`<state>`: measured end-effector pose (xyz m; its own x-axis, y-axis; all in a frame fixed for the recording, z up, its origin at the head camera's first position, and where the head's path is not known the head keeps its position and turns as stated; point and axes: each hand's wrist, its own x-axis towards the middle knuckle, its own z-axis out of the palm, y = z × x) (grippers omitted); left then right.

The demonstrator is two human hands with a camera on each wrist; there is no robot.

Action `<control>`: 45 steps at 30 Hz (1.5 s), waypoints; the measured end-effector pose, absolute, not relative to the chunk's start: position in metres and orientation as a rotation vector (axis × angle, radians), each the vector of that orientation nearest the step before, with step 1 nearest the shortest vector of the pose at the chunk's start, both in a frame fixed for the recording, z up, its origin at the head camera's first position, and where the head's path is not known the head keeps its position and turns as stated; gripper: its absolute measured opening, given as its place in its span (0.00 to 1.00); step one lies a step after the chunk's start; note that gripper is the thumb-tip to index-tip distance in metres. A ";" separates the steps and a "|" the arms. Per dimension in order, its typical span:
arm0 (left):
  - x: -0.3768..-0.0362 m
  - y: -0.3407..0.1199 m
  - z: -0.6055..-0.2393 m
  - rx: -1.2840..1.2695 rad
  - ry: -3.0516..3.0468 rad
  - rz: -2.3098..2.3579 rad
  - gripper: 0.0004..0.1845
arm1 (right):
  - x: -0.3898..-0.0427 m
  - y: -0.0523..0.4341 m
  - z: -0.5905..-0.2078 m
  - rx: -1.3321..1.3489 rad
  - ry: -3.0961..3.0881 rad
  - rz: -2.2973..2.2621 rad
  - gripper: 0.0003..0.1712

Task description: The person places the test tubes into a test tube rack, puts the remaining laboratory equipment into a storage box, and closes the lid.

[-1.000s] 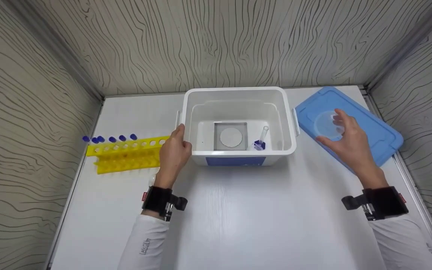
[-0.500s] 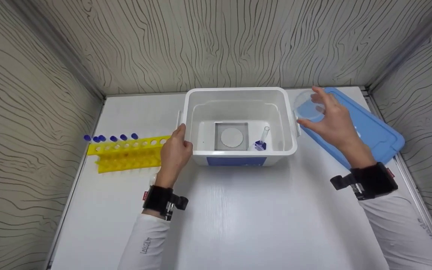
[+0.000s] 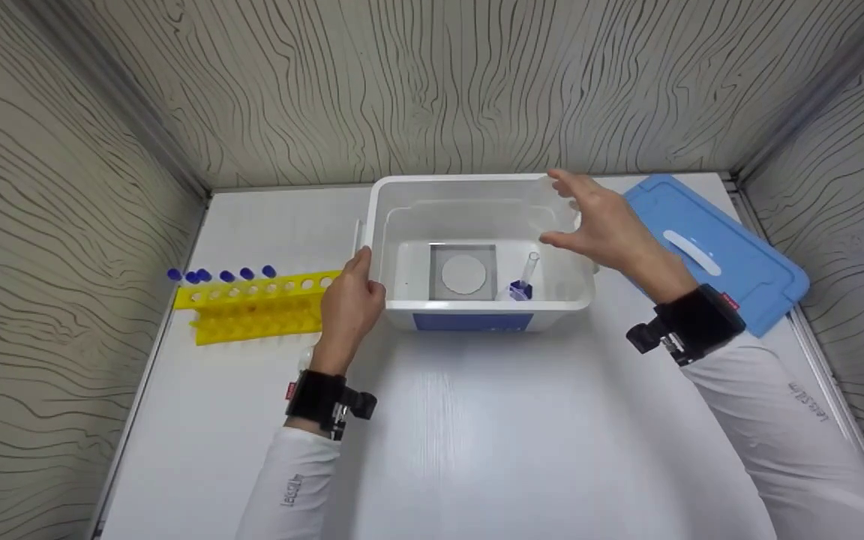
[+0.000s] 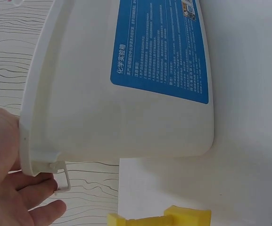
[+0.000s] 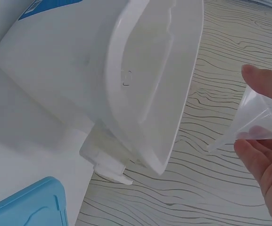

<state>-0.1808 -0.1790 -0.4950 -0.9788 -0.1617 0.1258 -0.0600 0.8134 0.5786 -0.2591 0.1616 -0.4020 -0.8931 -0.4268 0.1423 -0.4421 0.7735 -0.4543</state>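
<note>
Left sleeve: white, with small grey lettering near the cuff, too small to read; a black wrist strap sits above it.
Left hand: fingers and thumb curled round the left rim of the white box, close by its side latch; in the left wrist view the thumb lies just under that latch.
Right hand: raised over the box's right rear corner, thumb and fingertips pinching a clear plastic funnel by its wide cone, spout pointing away from the palm.
Funnel, position: above the box's open mouth, not touching rim or floor; almost invisible from the head camera.
Funnel, handling: it looks thin, light and fairly stiff, likely slick and easy to squeeze out of shape; the cone's rim seems the sound place to hold, while the narrow spout looks the weakest part.
Box label: a blue panel on the front wall carries a heading in Chinese characters and lines of fine white print, too small to make out.
Box contents: a grey square tray holding a white disc, and beside it a clear tube with a blue cap leaning against the floor.
Yellow rack: left of the box, just beside the left hand, blue-capped tubes along its far row.
Blue lid: lying flat right of the box, pale handle strip on top.
Right sleeve: grey lettering, unreadable.
</note>
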 end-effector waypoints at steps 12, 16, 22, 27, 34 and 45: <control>-0.182 -0.178 -0.494 0.198 -2.851 -0.927 0.31 | -0.279 0.138 -0.422 0.774 -3.118 0.728 0.55; -0.182 -0.179 -0.493 0.198 -2.853 -0.930 0.31 | -0.283 0.129 -0.430 0.821 -3.186 0.652 0.56; -0.181 -0.179 -0.494 0.191 -2.849 -0.928 0.31 | -0.285 0.114 -0.439 1.089 -3.254 0.371 0.54; -0.181 -0.179 -0.495 0.192 -2.842 -0.916 0.31 | -0.287 0.105 -0.445 1.196 -3.294 0.227 0.54; -0.181 -0.181 -0.493 0.136 -2.823 -0.889 0.30 | -0.287 0.095 -0.451 1.300 -3.317 0.034 0.51; -0.180 -0.180 -0.494 0.153 -2.837 -0.933 0.31 | -0.289 0.088 -0.460 1.408 -3.289 -0.289 0.44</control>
<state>-0.1799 -0.1801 -0.4936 -0.9835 -0.1431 0.1110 -0.0493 0.8014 0.5961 -0.2889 0.0879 -0.4599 -0.6087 -0.6486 -0.4569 -0.7183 0.6951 -0.0297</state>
